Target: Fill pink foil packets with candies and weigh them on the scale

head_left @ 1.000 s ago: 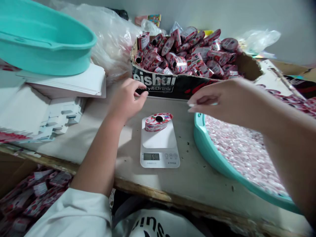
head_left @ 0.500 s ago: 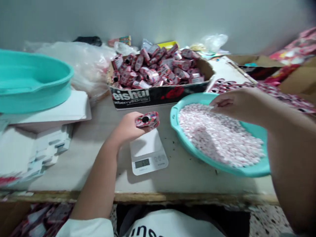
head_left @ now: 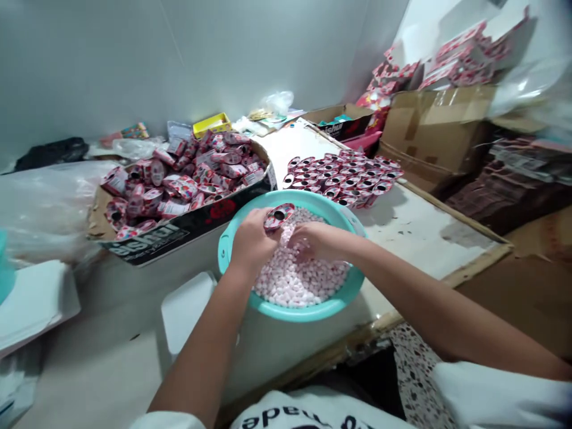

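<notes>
My left hand (head_left: 252, 244) is closed round a small red-and-white printed candy container (head_left: 278, 215) with a dark hole in its top, held over the teal basin (head_left: 286, 311). The basin is full of small pink-and-white candies (head_left: 295, 283). My right hand (head_left: 313, 241) rests on the candies just right of the container, fingers curled into the pile; whether it holds any I cannot make out. The white kitchen scale (head_left: 185, 310) lies to the left of the basin with nothing on it.
A black cardboard box (head_left: 179, 229) heaped with similar containers stands behind the basin. A standing group of filled containers (head_left: 344, 179) sits on the table at the right. Brown cartons (head_left: 438, 131) and more stock lie at far right. White flat cartons (head_left: 31, 304) lie left.
My left hand lifted the container off the scale and carried it right over the basin. My right hand dropped into the candies. My view swung to the right.
</notes>
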A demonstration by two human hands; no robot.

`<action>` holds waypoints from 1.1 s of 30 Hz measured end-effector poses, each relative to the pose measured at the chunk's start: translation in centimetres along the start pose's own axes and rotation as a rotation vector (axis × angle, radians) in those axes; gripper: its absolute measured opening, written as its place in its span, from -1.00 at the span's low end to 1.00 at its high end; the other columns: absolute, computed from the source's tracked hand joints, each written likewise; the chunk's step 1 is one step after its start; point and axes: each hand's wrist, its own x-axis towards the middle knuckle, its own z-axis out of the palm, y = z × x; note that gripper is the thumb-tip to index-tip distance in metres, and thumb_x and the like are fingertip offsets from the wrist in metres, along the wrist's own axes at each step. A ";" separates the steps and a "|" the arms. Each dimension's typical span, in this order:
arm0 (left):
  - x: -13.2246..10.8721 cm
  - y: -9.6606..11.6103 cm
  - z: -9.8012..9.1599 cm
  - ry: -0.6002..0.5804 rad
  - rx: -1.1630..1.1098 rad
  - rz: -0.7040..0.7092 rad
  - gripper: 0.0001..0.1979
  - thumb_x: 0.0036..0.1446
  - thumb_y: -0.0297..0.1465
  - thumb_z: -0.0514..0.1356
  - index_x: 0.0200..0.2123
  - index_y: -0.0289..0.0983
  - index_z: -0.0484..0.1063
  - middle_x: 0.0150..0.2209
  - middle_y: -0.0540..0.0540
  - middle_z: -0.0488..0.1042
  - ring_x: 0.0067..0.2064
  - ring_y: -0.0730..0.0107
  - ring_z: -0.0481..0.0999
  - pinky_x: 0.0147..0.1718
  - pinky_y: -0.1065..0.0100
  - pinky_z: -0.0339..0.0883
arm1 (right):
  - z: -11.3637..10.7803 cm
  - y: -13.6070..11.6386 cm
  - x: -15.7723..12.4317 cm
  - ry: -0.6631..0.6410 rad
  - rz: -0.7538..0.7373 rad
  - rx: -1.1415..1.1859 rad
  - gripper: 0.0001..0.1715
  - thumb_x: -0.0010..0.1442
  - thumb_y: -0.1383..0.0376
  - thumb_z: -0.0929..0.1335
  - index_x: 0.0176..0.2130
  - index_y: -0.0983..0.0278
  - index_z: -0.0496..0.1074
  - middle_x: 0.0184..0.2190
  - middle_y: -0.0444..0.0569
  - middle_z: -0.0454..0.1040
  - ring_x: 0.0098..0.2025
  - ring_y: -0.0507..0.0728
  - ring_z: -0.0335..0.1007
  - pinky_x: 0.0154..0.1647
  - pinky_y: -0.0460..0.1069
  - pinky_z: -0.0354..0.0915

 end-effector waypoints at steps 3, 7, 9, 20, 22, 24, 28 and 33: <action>0.0 -0.9 0.2 0.038 0.082 -0.036 -0.63 0.08 -0.47 0.27 0.00 -0.28 0.54 -0.10 -0.18 0.55 -0.02 0.11 0.54 0.04 0.17 0.40 | -1.6 0.0 0.1 -0.020 0.030 -0.002 -0.63 0.10 0.36 0.46 -0.05 0.25 0.62 -0.17 -0.05 0.58 -0.14 0.09 0.48 -0.12 -0.10 0.29; -0.3 -1.6 -0.1 0.042 0.064 -0.114 -0.63 0.05 -0.44 0.27 -0.02 -0.23 0.55 -0.11 -0.14 0.54 -0.05 0.12 0.55 0.02 0.17 0.41 | -4.8 0.2 0.8 0.006 0.009 -0.005 -0.69 0.12 0.40 0.45 -0.10 0.23 0.63 -0.20 -0.08 0.58 -0.21 0.00 0.45 -0.22 -0.13 0.22; -0.4 -1.9 0.1 -0.002 0.021 -0.147 -0.67 0.06 -0.42 0.28 -0.05 -0.20 0.57 -0.13 -0.12 0.55 -0.07 0.14 0.56 -0.01 0.19 0.43 | -6.6 -0.3 1.4 0.040 -0.002 -0.048 -0.70 0.12 0.36 0.47 -0.10 0.21 0.63 -0.21 -0.09 0.58 -0.25 -0.02 0.42 -0.26 -0.12 0.20; -0.2 -2.4 0.2 -0.069 -0.093 -0.122 -0.75 0.11 -0.25 0.33 -0.17 -0.23 0.54 -0.25 -0.07 0.54 -0.20 0.24 0.53 -0.21 0.30 0.37 | -9.9 -7.4 2.8 0.085 -0.126 -0.292 -0.65 0.08 0.49 0.39 -0.13 0.29 0.63 -0.39 -0.17 0.48 -0.45 -0.12 0.04 -0.34 -0.14 0.00; -0.2 -2.3 0.1 -0.065 -0.090 -0.128 -0.76 0.10 -0.28 0.33 -0.17 -0.23 0.53 -0.25 -0.06 0.53 -0.21 0.26 0.52 -0.22 0.31 0.35 | -10.1 -8.1 2.7 0.065 -0.104 -0.310 -0.66 0.06 0.49 0.40 -0.15 0.32 0.63 -0.43 -0.18 0.45 -0.47 -0.12 0.00 -0.36 -0.13 -0.03; -0.3 -2.2 0.1 -0.048 -0.078 -0.131 -0.77 0.08 -0.32 0.34 -0.17 -0.23 0.53 -0.25 -0.05 0.53 -0.20 0.25 0.51 -0.21 0.31 0.34 | -10.2 -8.5 2.7 0.030 -0.084 -0.325 -0.68 0.07 0.48 0.40 -0.16 0.34 0.63 -0.43 -0.16 0.44 -0.48 -0.11 0.00 -0.37 -0.13 -0.04; -0.3 -2.1 0.0 -0.022 -0.073 -0.132 -0.77 0.06 -0.36 0.35 -0.18 -0.23 0.53 -0.23 -0.08 0.54 -0.17 0.21 0.52 -0.18 0.27 0.35 | -10.1 -8.6 2.5 0.044 -0.072 -0.291 -0.68 0.10 0.46 0.38 -0.14 0.32 0.61 -0.36 -0.13 0.49 -0.45 -0.12 0.10 -0.38 -0.14 -0.01; -0.1 -2.2 0.1 0.004 -0.126 -0.137 -0.65 0.06 -0.40 0.35 -0.04 -0.22 0.52 -0.11 -0.12 0.57 -0.06 0.16 0.55 -0.06 0.22 0.40 | -9.8 -7.6 2.9 0.106 -0.092 -0.160 -0.61 0.09 0.33 0.45 -0.04 0.31 0.55 -0.34 -0.14 0.51 -0.45 -0.11 0.21 -0.40 -0.13 0.04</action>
